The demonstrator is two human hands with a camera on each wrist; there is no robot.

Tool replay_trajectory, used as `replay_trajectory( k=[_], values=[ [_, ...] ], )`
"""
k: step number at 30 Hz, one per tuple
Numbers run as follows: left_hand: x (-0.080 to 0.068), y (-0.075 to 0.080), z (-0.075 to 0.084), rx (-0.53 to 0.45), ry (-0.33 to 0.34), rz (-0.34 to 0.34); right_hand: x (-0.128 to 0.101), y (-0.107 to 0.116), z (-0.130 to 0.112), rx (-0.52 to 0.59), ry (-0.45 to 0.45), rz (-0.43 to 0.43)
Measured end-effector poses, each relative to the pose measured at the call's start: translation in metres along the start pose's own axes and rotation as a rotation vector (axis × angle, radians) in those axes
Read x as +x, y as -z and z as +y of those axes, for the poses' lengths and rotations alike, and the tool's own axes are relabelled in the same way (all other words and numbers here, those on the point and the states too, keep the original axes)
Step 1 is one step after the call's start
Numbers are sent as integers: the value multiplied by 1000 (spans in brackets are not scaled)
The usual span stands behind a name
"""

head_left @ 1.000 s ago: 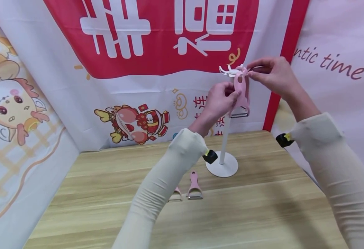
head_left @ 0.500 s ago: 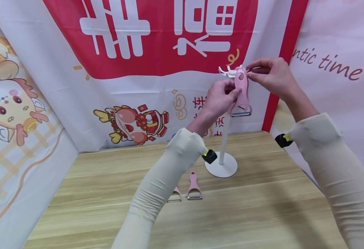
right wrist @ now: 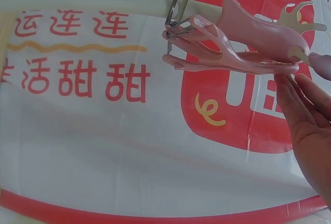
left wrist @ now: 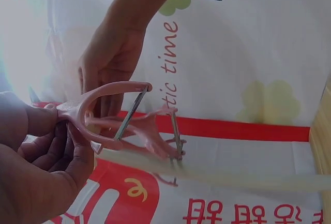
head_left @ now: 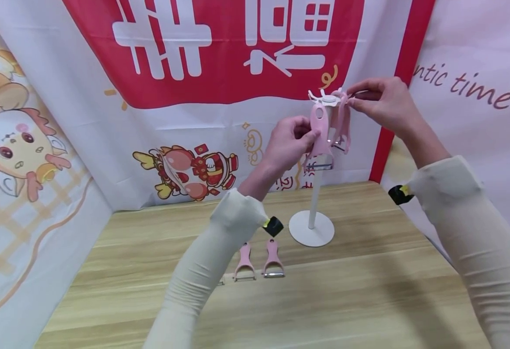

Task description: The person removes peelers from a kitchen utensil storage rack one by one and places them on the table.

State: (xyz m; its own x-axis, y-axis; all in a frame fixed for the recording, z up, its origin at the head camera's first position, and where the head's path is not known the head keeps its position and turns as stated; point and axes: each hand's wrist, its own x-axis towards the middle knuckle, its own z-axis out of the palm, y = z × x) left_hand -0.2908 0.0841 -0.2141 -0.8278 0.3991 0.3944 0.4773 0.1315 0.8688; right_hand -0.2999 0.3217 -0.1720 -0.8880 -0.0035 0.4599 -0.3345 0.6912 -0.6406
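My left hand [head_left: 287, 140] pinches a pink Y-shaped peeler [head_left: 319, 130] by its handle, thumb in front, blade end down. The handle's hole is level with the hooks of a white hook stand [head_left: 329, 100], at its near left side. On the stand's right side, pink peelers [head_left: 345, 122] hang together from one hook. My right hand [head_left: 386, 103] pinches that hook's tip, its fingertips right at the peelers' holes. In the right wrist view, the thumb meets a pale hook end [right wrist: 298, 53] that passes through a peeler's hole. Metal blades [left wrist: 176, 131] of the hanging peelers point downward.
The stand's round white base [head_left: 311, 235] rests on the wooden table [head_left: 351, 300]. Two pink peelers [head_left: 245, 261] lie in front of it, and another one's blade [head_left: 221, 281] shows beside my left forearm. Printed cloths hang behind and at both sides.
The peeler in my left hand has moved left, away from the hanging peelers, to the stand's front left. My right hand stays at the same hook. More of the peelers on the table shows.
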Motion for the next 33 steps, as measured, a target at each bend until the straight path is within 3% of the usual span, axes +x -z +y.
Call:
replay_trajectory(
  k=[6,13,33],
  values=[
    [-20,24,-15,-9,47,3,0,-1,1,-4,3,4],
    [-42,52,-35,-27,160,-3,0,0,3,-12,-2,5],
    [-117,117,-117,26,383,28,1,-2,0,-1,-6,-2]
  ],
)
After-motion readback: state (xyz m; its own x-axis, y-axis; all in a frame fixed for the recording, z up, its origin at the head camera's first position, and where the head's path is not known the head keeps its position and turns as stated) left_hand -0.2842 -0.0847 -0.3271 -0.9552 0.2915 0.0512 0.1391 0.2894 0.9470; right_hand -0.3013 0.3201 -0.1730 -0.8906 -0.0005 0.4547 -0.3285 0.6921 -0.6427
